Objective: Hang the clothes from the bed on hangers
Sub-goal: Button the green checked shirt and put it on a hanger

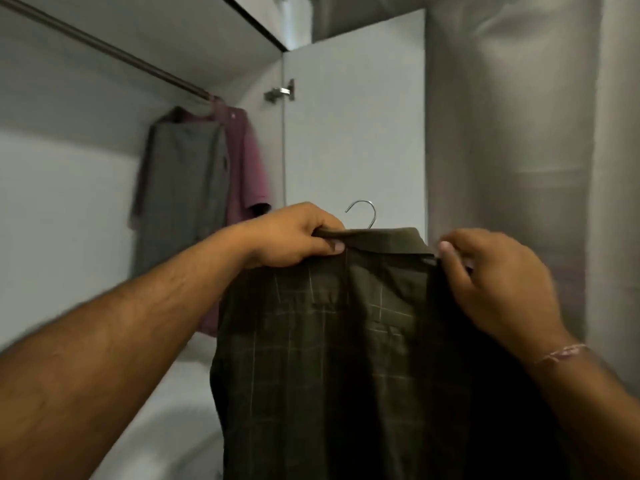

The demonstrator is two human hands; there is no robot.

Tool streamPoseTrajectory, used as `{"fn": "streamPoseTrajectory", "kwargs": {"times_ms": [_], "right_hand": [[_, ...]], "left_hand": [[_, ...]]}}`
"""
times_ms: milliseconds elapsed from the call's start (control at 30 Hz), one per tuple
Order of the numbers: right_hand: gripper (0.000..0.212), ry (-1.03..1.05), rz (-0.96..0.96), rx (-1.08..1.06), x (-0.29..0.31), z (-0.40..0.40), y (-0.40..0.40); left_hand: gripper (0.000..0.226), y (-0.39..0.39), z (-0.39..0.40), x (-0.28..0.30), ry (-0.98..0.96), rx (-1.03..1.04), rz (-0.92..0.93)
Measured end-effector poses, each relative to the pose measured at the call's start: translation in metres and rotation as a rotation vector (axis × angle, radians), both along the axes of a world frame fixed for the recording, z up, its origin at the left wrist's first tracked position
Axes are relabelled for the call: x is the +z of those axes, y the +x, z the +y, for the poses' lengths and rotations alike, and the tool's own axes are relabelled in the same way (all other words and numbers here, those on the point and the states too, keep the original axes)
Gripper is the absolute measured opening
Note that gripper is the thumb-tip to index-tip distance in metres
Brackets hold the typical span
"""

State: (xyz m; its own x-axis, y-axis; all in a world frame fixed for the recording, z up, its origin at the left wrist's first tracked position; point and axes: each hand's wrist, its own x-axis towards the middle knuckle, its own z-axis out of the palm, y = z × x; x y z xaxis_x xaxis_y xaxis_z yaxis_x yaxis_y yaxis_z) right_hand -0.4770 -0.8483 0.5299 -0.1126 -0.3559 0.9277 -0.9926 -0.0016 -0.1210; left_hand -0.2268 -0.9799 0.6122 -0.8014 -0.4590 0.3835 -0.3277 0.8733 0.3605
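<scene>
A dark olive checked shirt [346, 358] hangs in front of me on a hanger whose metal hook [363, 211] sticks up above the collar. My left hand [294, 235] grips the left end of the collar. My right hand [498, 282] pinches the shirt at the right end of the collar and shoulder. Both hands hold the shirt up in front of the open wardrobe. The hanger's body is hidden inside the shirt.
A dark rail [104, 46] runs across the wardrobe's top left. From it hang a grey garment [180, 188] and a maroon shirt [246, 168]. The open wardrobe door [353, 126] stands behind the shirt, a pale curtain [519, 133] to the right, white bedding [166, 410] below.
</scene>
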Motion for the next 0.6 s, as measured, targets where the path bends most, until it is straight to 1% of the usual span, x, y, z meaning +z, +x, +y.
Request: {"fn": "streamPoseTrajectory", "kwargs": {"times_ms": [33,67,133,233,333,400,467,500,533,567,600], "right_hand": [[0.049,0.109,-0.017,0.076,0.01,-0.009,0.005],[0.054,0.193,-0.033,0.167,0.021,-0.018,0.019],[0.054,0.251,0.014,0.273,0.036,-0.032,0.045],[0.04,0.189,0.043,0.407,0.058,-0.062,0.079],[0.025,0.136,0.041,0.556,0.079,-0.095,0.107],[0.022,0.095,0.072,0.554,0.09,-0.117,0.124],[0.021,0.029,0.13,0.432,0.098,-0.141,0.137],[0.023,-0.011,0.154,0.359,0.103,-0.153,0.142],[0.026,-0.042,0.168,0.298,0.108,-0.163,0.147],[0.029,-0.063,0.176,0.274,0.114,-0.177,0.151],[0.031,-0.069,0.171,0.272,0.121,-0.19,0.154]], "left_hand": [[0.021,0.022,-0.007,0.006,-0.016,0.018,0.022],[0.021,0.046,-0.014,0.013,-0.036,0.052,0.048],[0.02,0.083,-0.03,0.025,-0.07,0.133,0.102],[0.017,0.135,-0.05,0.045,-0.128,0.254,0.201],[0.017,0.168,-0.068,0.059,-0.208,0.347,0.298],[0.017,0.179,-0.084,0.065,-0.229,0.419,0.35],[0.018,0.184,-0.102,0.07,-0.271,0.469,0.392],[0.016,0.186,-0.114,0.075,-0.348,0.511,0.396],[0.013,0.185,-0.124,0.078,-0.461,0.595,0.373],[0.016,0.183,-0.136,0.082,-0.603,0.706,0.34],[0.028,0.18,-0.147,0.085,-0.744,0.825,0.311]]}}
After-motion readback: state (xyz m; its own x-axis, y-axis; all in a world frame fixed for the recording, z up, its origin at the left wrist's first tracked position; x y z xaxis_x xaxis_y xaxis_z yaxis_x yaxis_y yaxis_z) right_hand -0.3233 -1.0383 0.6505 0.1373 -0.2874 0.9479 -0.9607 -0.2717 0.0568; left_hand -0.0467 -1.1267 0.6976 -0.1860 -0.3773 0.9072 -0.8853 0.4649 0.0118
